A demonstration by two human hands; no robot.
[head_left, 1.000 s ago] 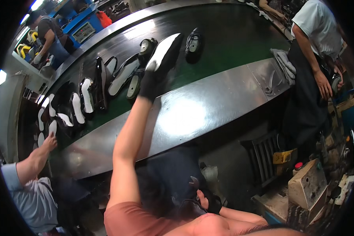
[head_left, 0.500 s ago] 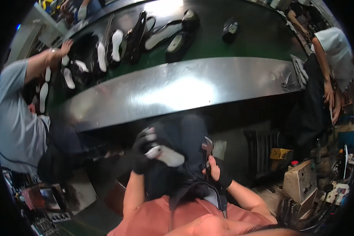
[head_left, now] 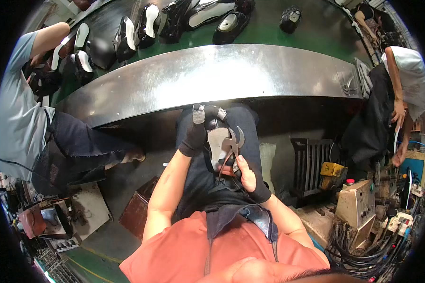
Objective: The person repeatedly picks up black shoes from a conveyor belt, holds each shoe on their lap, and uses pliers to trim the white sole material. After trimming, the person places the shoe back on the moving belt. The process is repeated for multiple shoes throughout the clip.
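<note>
In my lap lies a dark shoe upper on a last [head_left: 218, 141], its pale sole side facing up. My left hand [head_left: 195, 134], in a black glove with silver tape round the fingertips, grips its far end. My right hand [head_left: 245, 175], in a black fingerless glove, is closed round the handles of a pair of metal lasting pincers [head_left: 234, 144]. The pincers' curved head overlaps the right side of the shoe. Whether the jaws bite the upper cannot be made out.
A shiny metal ledge [head_left: 212, 70] crosses in front of my knees. Beyond it, a green belt [head_left: 264, 35] carries several dark shoes with white soles [head_left: 151, 21]. People sit at left and right. A machine control box [head_left: 356, 207] with a red button stands at my right.
The shoe has come up and right to the middle of my lap, its sole now facing up. My right hand has brought the pincers over to it. The view has shifted.
</note>
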